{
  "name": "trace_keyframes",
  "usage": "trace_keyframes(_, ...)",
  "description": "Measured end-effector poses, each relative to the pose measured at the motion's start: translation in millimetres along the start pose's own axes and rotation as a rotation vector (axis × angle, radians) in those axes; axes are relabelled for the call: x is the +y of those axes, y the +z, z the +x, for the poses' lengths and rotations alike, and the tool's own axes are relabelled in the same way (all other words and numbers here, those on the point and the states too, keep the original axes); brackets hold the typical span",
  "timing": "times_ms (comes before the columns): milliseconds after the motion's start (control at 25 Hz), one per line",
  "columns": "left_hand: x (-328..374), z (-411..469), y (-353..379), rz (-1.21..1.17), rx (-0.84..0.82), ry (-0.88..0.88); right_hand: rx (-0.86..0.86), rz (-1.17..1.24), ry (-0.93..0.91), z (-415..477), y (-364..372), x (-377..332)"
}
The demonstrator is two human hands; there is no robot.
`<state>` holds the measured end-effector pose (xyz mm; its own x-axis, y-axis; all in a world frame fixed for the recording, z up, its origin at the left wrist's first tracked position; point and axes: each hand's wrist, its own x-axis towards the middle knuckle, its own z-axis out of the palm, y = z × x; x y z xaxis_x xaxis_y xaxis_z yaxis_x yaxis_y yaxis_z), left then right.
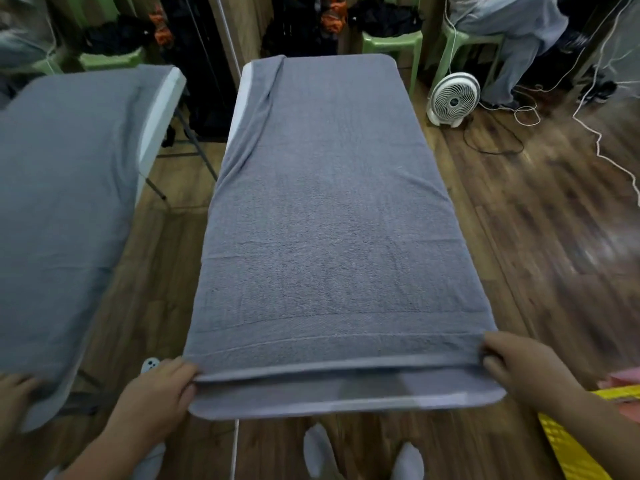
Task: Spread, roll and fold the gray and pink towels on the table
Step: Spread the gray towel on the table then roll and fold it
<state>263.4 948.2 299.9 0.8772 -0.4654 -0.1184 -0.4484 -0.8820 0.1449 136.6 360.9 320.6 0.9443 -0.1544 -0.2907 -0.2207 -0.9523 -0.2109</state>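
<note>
Two socked feet (320,448) stand on the floor below the table (346,405). Two hands hold the one gray towel (329,220) by its near hem: the left hand (162,386) pinches the left corner, the right hand (519,368) pinches the right corner (hem raised slightly off the tabletop). The towel lies spread lengthwise along the table. At the right edge, one yellow basket (568,445) shows a sliver of pink towel (623,379). Left stands a second table (159,109), also covered in gray. Farther off, one white fan (453,98) sits on the floor.
</note>
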Motion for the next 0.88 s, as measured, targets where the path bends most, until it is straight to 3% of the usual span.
trace_keyframes(120, -0.1, 38.2, -21.5, -0.030, -0.087, -0.164, -0.125, 0.036, 0.032, 47.9, -25.3, -0.4)
trace_keyframes(160, 1.1, 49.5, -25.5, -0.011, -0.095, -0.198, -0.100, -0.028, 0.066, 60.2, -28.6, -2.4)
trace_keyframes(240, 14.4, 69.1, -21.2, 0.072, 0.032, -0.190, 0.121, -0.154, 0.005, 74.3, -24.6, -22.1)
trace_keyframes(320, 66.1, 81.6, -5.4, 0.005, 0.141, 0.016, 0.238, -0.059, -0.254, 68.0, -1.1, -85.2)
trace_keyframes(400, 133.6, 78.3, 20.9, -0.063, 0.057, 0.352, 0.143, -0.055, -0.581, 48.3, 39.0, -161.6)
trace_keyframes(440, 153.9, 74.0, 31.0, -0.047, 0.012, 0.459, 0.093, -0.064, -0.660, 38.2, 55.7, -180.5)
trace_keyframes(520, 135.0, 67.2, 41.5, -0.073, -0.010, 0.480, 0.065, -0.018, -0.635, 30.0, 72.7, -153.0)
trace_keyframes(680, 29.9, 49.7, 32.6, -0.022, 0.082, 0.320, 0.214, -0.107, -0.279, 17.9, 40.9, -31.2)
trace_keyframes(880, 25.9, 70.4, 12.2, -0.088, 0.051, 0.266, 0.121, -0.129, -0.127, 32.0, 2.6, -29.1)
